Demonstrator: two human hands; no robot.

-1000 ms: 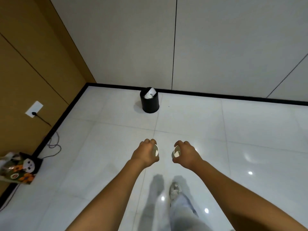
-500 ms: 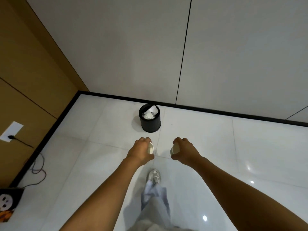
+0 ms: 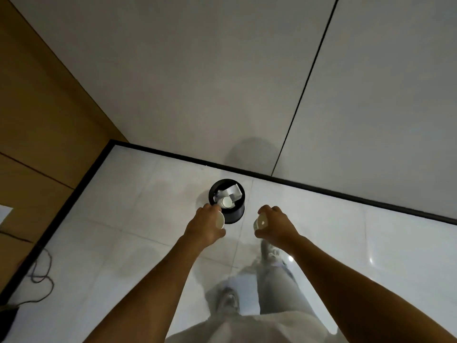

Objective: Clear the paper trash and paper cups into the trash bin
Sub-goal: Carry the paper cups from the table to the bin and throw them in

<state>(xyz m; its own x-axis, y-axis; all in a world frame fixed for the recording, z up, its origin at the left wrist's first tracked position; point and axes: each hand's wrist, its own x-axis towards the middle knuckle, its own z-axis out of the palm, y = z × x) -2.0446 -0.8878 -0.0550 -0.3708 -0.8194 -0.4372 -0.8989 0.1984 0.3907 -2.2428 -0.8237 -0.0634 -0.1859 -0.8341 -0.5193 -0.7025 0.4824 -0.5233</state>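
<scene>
A small black round trash bin (image 3: 235, 215) stands on the white tiled floor near the far wall. Inside it lie a paper cup (image 3: 226, 202) and crumpled white paper (image 3: 233, 191). My left hand (image 3: 204, 225) grips a white paper cup (image 3: 220, 220) on its side, just at the bin's near-left rim. My right hand (image 3: 275, 225) grips a second white paper cup (image 3: 261, 222), its mouth facing left, a short way to the right of the bin.
A grey panelled wall (image 3: 247, 82) with a black skirting runs behind the bin. A brown wall (image 3: 37, 125) closes the left side, with cables (image 3: 40, 276) on the floor beside it. My legs and shoes (image 3: 228, 300) are below the hands.
I have walked closer to the bin, which now lies just beyond my hands. Both hands still hold their cups and have moved apart a little.
</scene>
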